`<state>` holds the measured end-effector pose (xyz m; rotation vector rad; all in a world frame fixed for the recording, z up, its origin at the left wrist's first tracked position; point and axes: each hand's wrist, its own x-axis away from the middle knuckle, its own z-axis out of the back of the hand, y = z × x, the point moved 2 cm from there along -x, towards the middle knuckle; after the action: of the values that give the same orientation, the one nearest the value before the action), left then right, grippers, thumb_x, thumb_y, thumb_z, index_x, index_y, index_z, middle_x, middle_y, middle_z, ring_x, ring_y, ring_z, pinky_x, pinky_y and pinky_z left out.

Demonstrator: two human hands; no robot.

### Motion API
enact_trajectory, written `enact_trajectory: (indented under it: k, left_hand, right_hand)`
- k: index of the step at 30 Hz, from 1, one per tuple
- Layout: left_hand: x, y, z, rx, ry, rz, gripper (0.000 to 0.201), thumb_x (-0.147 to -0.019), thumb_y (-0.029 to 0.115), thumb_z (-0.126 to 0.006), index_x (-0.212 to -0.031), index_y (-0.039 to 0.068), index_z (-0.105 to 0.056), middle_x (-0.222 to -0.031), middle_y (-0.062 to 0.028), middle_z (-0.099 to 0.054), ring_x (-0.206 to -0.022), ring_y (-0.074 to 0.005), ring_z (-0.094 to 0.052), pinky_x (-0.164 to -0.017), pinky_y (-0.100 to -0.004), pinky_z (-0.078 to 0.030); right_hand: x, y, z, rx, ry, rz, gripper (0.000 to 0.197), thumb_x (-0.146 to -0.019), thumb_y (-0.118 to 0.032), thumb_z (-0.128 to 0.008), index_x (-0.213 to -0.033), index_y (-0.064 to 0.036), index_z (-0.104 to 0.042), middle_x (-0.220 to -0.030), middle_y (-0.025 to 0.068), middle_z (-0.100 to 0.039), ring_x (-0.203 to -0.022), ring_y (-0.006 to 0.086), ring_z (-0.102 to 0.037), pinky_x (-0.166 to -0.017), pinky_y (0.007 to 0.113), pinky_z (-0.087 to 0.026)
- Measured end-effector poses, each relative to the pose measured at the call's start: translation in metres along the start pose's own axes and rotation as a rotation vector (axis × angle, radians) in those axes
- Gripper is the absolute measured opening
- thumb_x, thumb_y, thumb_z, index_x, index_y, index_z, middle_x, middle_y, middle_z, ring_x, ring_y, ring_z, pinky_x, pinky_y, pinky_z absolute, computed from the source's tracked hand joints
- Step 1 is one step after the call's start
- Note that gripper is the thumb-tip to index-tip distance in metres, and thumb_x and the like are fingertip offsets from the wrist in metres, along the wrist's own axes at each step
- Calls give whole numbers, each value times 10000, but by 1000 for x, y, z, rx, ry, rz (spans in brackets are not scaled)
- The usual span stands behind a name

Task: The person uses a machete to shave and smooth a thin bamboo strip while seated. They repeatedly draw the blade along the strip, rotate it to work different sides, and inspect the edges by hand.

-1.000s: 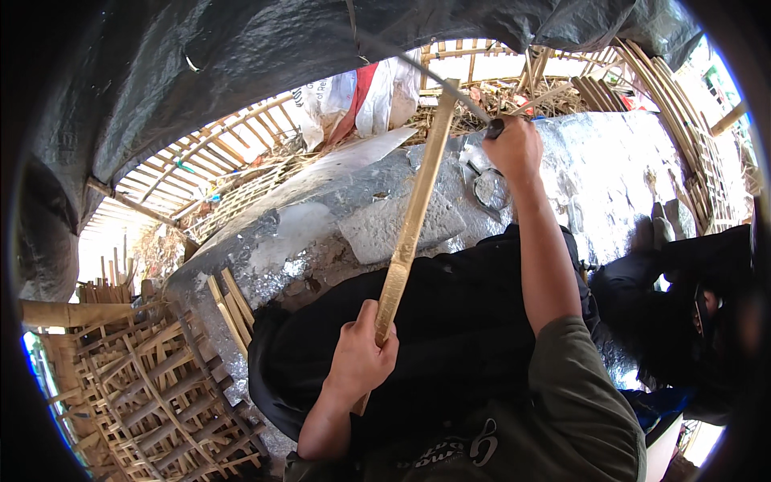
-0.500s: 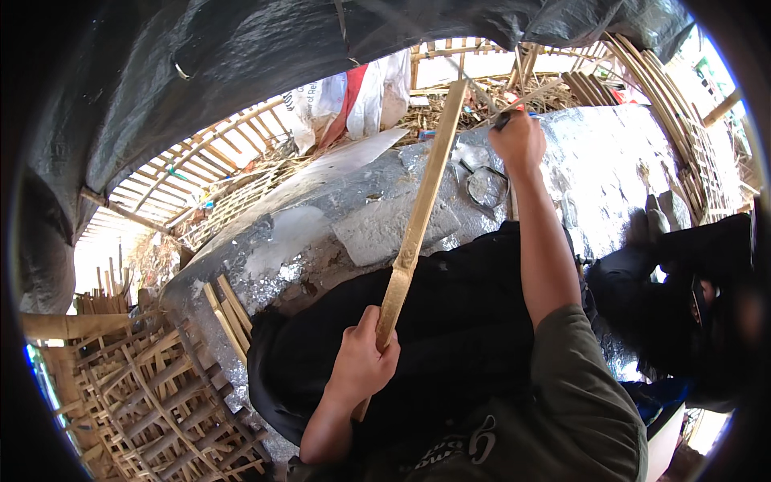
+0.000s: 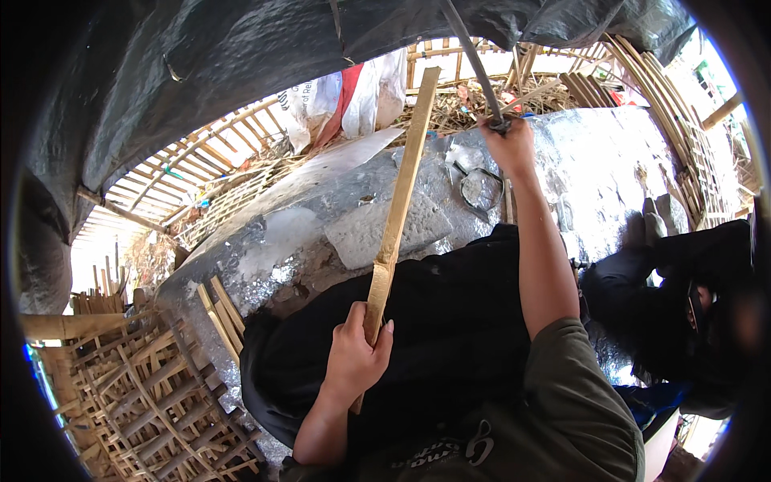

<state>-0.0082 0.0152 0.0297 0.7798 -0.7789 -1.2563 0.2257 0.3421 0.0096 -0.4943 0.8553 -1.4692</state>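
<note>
My left hand (image 3: 355,361) is closed round the lower part of a long split bamboo slat (image 3: 399,193). The slat stands tilted, its top leaning away and to the right, with a node partway up. My right hand (image 3: 511,146) is raised beyond it, gripping what looks like a machete (image 3: 472,60), its narrow dark blade pointing up and away. The handle is mostly hidden in my fist. Blade and slat are apart. Black cloth (image 3: 418,321) lies beneath my arms.
A rough grey slab (image 3: 389,229) and a black-rimmed loop (image 3: 482,189) lie on the grey surface ahead. Bamboo pieces (image 3: 225,313) and woven bamboo (image 3: 157,386) are at left. Dark sheeting (image 3: 201,64) hangs overhead. A dark-clothed figure (image 3: 666,297) is close on the right.
The machete blade has swung up and now shows clearly above my right hand. The slat's top has shifted slightly left and is a little more upright.
</note>
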Motion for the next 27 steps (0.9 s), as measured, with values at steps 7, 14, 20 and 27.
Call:
enact_trajectory:
  k: [7,14,20,27]
  left_hand:
    - [5,1,-12,32,-63,11,263,-890,124,-723,-924,10,-488,-623,-150,-539,-558,-347,-626,-539,-379,-458]
    - [5,6,-12,-17,-166,2,266,-912,143,-696,-947,7,-470,-640,-193,-551,-610,-403,-634,-548,-426,-468]
    - [7,6,-13,-66,-248,10,251,-926,128,-668,-987,16,-451,-684,-229,-596,-680,-464,-643,-566,-516,-494]
    - [5,8,-14,-94,-233,-9,248,-927,123,-668,-969,21,-446,-674,-227,-593,-678,-463,-641,-559,-517,-493]
  right_hand:
    - [0,-8,-1,-683,-331,-223,251,-893,-279,-759,-830,-47,-689,-596,-28,-544,-515,89,-489,-491,295,-382]
    - [-10,15,24,-1243,-476,-473,341,-979,-345,-674,-1110,-31,-660,-575,-121,-315,-474,14,-304,-508,219,-291]
    - [-16,22,34,-1349,-604,-463,388,-1006,-362,-638,-1160,-8,-671,-559,-143,-284,-467,-11,-291,-505,194,-277]
    - [-15,21,26,-1243,-498,-475,241,-1026,-220,-596,-1118,-7,-664,-546,-138,-305,-448,-8,-281,-511,204,-286]
